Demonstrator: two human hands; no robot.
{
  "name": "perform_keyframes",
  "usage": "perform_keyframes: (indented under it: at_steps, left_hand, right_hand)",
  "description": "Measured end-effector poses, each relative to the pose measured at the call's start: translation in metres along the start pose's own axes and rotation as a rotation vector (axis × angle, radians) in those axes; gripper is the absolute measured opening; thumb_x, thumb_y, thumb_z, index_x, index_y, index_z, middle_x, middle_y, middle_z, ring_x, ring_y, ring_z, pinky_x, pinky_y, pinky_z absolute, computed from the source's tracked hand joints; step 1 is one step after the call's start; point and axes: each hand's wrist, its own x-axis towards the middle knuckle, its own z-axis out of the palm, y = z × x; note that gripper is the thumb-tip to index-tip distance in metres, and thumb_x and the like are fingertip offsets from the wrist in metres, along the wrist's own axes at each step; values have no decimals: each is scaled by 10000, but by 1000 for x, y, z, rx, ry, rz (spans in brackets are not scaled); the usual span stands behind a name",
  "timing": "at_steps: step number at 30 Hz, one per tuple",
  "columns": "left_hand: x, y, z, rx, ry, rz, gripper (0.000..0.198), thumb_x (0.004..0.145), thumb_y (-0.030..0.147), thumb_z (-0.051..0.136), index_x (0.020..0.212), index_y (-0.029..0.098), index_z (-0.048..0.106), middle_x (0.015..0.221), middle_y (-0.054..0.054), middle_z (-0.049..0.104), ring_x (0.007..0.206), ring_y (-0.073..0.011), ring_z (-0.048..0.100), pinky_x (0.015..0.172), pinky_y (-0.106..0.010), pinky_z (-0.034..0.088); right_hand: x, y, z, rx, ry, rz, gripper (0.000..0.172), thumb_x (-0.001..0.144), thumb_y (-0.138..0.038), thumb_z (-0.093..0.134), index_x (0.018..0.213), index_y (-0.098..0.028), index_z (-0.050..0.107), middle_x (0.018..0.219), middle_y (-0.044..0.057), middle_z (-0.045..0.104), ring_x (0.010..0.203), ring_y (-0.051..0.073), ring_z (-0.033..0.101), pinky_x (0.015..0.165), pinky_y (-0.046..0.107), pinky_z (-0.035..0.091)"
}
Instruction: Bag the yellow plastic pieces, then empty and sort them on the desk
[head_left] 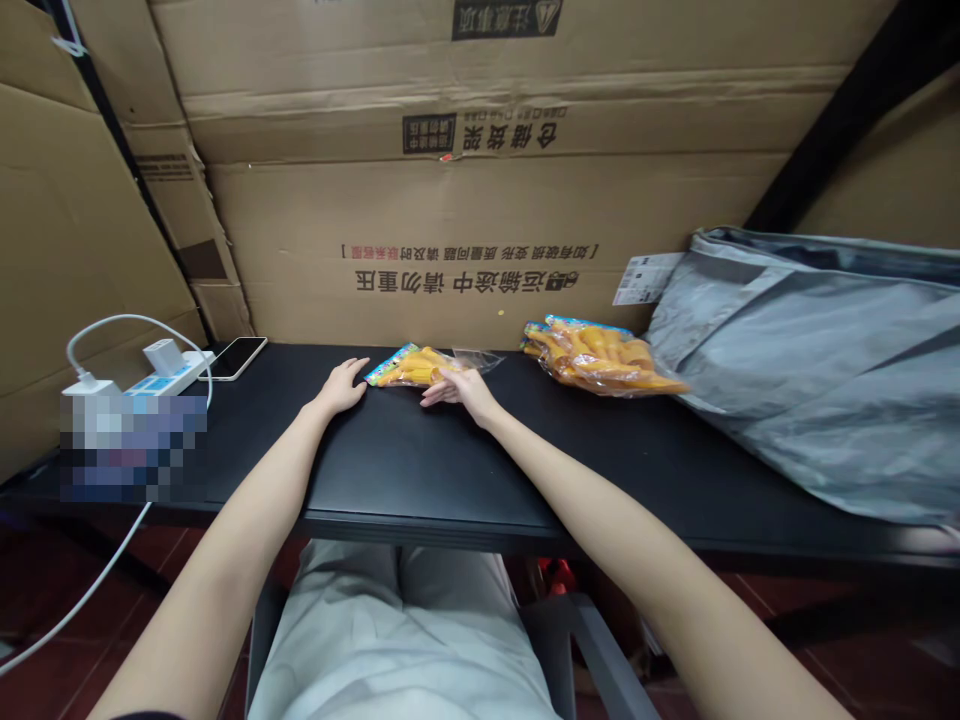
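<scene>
Small clear plastic packet (417, 368) holding orange-yellow stick-shaped pieces bunched side by side; exact item too small to tell. Blue, multicoloured printed strip across left end. Lies flat on black tabletop (420, 470), toward far edge. Long axis runs left to right, slightly skewed, left end nearer viewer. Right end is empty, crumpled transparent film. Right hand (461, 388) fingertips rest on near right edge. Left hand (341, 388) lies flat just beside left end.
</scene>
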Motion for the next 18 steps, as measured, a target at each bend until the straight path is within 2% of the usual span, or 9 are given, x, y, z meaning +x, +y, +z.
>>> perform_keyframes:
  at_steps: [4,7,9,11,13,14,16,18]
  left_hand:
    - [-3,8,-1,27,-43,56,454,845,226,512,1296,233,565,1438,-82,461,1370,-240,361,1121,-424,309]
    - [-5,22,0,70,-73,138,376,851,240,522,1207,256,640,1445,-61,456,1359,-251,374,1125,-435,302]
    - [-5,32,2,79,-80,183,333,854,217,510,1137,253,682,1425,-60,481,1349,-254,388,1127,-450,298]
    - [-6,41,3,77,-89,197,309,851,190,496,1065,252,711,1403,-59,506,1350,-265,385,1127,-494,286]
    - [-8,50,3,80,-109,195,304,845,175,485,1026,253,716,1397,-57,515,1361,-276,367,1120,-549,267]
    - [-9,53,3,86,-123,200,306,843,173,477,1020,255,712,1395,-52,519,1370,-278,352,1115,-575,254]
    - [-12,60,1,98,-160,229,316,837,163,457,1019,261,697,1362,-41,553,1383,-268,333,1110,-610,224]
    - [-15,68,0,110,-186,265,314,827,157,445,1004,257,685,1279,-42,614,1372,-255,354,1112,-618,199]
  right_hand:
    - [4,-1,-19,175,82,116,435,891,-346,429,615,-120,678,657,118,723,634,189,705,732,298,543]
    - [6,-1,-30,234,179,172,463,925,-328,375,642,-112,671,679,130,726,661,178,707,763,298,541]
    - [8,0,-33,247,265,199,460,937,-351,363,712,-104,679,728,135,734,712,177,711,800,309,535]
    - [10,2,-31,219,378,213,377,926,-337,395,854,-108,686,824,125,744,795,175,711,842,331,527]
    - [12,4,-26,94,457,175,301,891,-286,455,1042,-129,663,979,121,734,922,183,694,891,366,512]
    - [12,6,-23,-25,472,124,327,866,-260,491,1134,-142,636,1080,128,709,1013,195,666,932,391,491]
    - [11,8,-15,-364,451,-16,494,805,-227,568,1295,-164,552,1308,150,583,1235,245,530,1046,471,387]
    - [8,11,-7,-740,369,-118,681,751,-222,633,1405,-188,444,1484,151,381,1398,307,298,1120,578,198]
